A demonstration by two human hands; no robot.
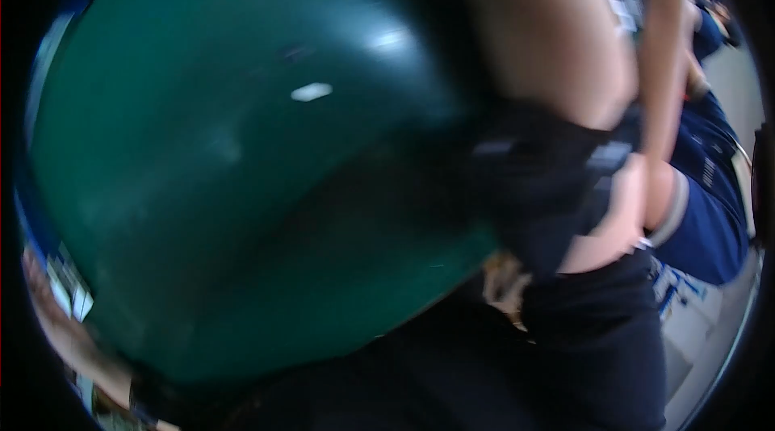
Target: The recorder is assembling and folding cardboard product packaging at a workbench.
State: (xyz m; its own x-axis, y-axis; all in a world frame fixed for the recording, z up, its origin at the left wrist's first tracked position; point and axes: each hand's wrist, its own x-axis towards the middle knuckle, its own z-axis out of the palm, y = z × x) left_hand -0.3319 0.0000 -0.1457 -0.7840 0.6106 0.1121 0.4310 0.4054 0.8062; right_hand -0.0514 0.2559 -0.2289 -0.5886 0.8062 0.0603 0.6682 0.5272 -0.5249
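My left hand (55,322) is at the lower left rim, beside the edge of a broad green tabletop (161,156). Its fingers look stretched out and apart from any object, though the rim and blur soften them; something dark circles the wrist. On the green surface lies a small flat white piece (312,92), out of reach of any visible hand. A large bare arm (557,35), smeared by motion, crosses the upper right beside a black sleeve (549,181); I cannot tell for certain whose it is. My right hand does not show.
Close on the right is a person in dark blue clothing (702,229), with a bare arm (663,68) hanging down. Black fabric (597,334) fills the area below the table's near edge. Pale floor (702,326) and blue shapes lie at the far right.
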